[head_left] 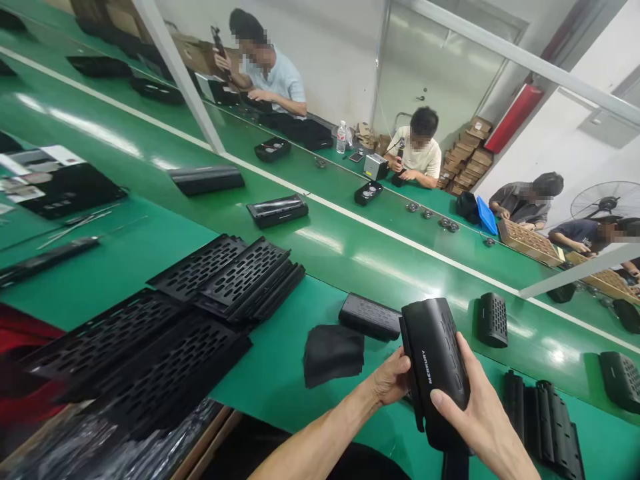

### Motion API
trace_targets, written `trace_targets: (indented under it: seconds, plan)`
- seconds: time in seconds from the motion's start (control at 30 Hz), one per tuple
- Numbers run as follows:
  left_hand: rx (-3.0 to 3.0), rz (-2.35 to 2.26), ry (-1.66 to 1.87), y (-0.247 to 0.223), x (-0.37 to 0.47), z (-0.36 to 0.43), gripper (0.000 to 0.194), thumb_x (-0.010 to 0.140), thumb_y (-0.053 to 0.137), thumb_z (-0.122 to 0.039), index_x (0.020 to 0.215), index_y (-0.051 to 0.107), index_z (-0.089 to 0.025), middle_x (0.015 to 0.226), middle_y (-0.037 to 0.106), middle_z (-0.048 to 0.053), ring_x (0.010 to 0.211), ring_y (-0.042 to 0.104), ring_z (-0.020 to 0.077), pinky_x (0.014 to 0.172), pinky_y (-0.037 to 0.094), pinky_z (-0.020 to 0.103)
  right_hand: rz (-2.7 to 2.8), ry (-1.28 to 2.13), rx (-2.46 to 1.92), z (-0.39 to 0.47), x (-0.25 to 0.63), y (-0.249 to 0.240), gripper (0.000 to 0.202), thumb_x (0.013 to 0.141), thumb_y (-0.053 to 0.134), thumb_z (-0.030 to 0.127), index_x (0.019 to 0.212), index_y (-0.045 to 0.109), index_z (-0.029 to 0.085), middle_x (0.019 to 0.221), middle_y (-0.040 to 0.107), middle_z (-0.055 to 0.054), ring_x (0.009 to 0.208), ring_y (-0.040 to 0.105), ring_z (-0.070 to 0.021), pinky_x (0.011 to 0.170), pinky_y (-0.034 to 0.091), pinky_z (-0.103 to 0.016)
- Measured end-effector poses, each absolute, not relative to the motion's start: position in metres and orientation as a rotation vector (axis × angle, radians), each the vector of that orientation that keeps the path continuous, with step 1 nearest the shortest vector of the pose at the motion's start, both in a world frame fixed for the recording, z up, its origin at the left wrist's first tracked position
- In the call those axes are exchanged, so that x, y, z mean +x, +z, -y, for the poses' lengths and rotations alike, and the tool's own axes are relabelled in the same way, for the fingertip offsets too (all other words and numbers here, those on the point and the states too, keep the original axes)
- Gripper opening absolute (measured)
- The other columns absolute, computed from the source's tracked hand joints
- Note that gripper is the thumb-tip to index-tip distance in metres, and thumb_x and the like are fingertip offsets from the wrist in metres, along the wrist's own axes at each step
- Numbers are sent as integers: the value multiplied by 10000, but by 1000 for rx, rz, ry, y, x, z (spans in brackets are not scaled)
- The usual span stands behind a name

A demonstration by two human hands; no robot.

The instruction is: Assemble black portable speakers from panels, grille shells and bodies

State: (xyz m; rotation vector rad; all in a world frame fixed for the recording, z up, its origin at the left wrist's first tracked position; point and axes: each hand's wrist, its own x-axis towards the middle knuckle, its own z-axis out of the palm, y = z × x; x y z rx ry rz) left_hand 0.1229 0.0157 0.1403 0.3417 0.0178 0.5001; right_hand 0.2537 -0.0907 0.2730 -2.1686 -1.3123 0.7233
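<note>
Between my two hands a black speaker housing [434, 360] is held tilted above the green bench. White MERKURY lettering runs along its face, and slots show on its right side. My left hand [393, 377] is closed on its left edge, where a panel or flap stands slightly apart. My right hand [477, 407] wraps round the right side, thumb across the front. Behind the left hand lies another slotted black housing [370, 315]. Beside it is a dark sheet or pad [334, 355]. Some ribbed black panels [553, 423] lie to the right of my right hand.
Slotted black grille panels [245, 277] are piled at left, over a box of plastic-wrapped parts [165, 440]. Housings, among them one upright [493, 320], sit on the green conveyor [340, 243]. A white post [180, 80] stands before several co-workers across the line. A screwdriver-like tool [55, 259] lies left.
</note>
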Motion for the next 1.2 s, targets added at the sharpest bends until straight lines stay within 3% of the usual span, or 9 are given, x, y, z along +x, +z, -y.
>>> trace_targets:
  seconds: [0.23,0.5,0.6,0.73,0.8,0.93,1.0,1.1,1.2]
  plan:
    - [360,-56,551,147,119,-19,820,661,916,-534,1348,645,-175,1259,720,155,1174,675,329,946,519,373,1423,723,-2162,85,261,259,1020,806,761,472,1655,210,350,1504,520,-115,1345,553,-401,1039,492,-486]
    - [364,-196,613,151,128,-19,722,655,917,-520,1243,682,-174,1156,747,132,1033,702,291,878,526,360,1423,926,-2078,73,271,278,1013,835,715,561,1658,191,286,1602,428,-131,1436,459,-378,1141,411,-525]
    - [386,-258,710,160,128,-25,696,633,929,-503,1196,683,-177,1159,744,124,1044,694,310,844,535,362,1310,669,-2010,86,266,273,983,827,726,590,1634,234,316,1661,313,-112,1476,383,-386,1169,376,-551]
    - [407,-291,843,173,127,-29,808,618,938,-512,1294,631,-193,1168,739,114,1095,682,332,907,544,404,1068,373,-1917,106,235,237,1141,767,791,594,1634,104,314,1683,201,-139,1516,288,-407,1167,361,-583]
    - [439,-315,871,178,128,-29,838,630,931,-517,1335,606,-201,1173,737,110,1117,677,331,951,539,425,984,261,-1914,104,222,219,1141,716,830,581,1603,179,275,1637,280,-169,1473,349,-416,1146,375,-591]
    - [606,-378,819,185,113,-50,946,632,913,-577,1422,534,-221,1311,680,142,1241,618,359,1026,513,471,901,179,-1827,99,227,209,942,659,850,560,1440,430,242,1490,476,-153,1307,522,-391,1041,475,-535]
    - [798,-441,840,192,95,-76,1061,605,938,-541,1500,447,-256,1480,561,156,1346,537,368,1082,473,478,899,285,-1806,105,238,215,907,653,860,550,1411,466,247,1457,514,-149,1234,575,-374,961,527,-484]
    - [1253,-422,695,212,65,-118,1289,519,994,-371,1599,292,-326,1690,266,134,1466,387,397,1139,418,488,922,464,-1767,119,248,224,917,645,879,554,1415,476,261,1452,534,-151,1177,617,-364,874,565,-433]
    - [1507,-289,449,232,49,-141,1127,598,936,-384,1572,376,-302,1573,458,106,1404,455,384,1145,405,479,930,598,-1729,124,249,228,917,658,878,567,1424,469,273,1463,534,-149,1165,630,-363,843,578,-416]
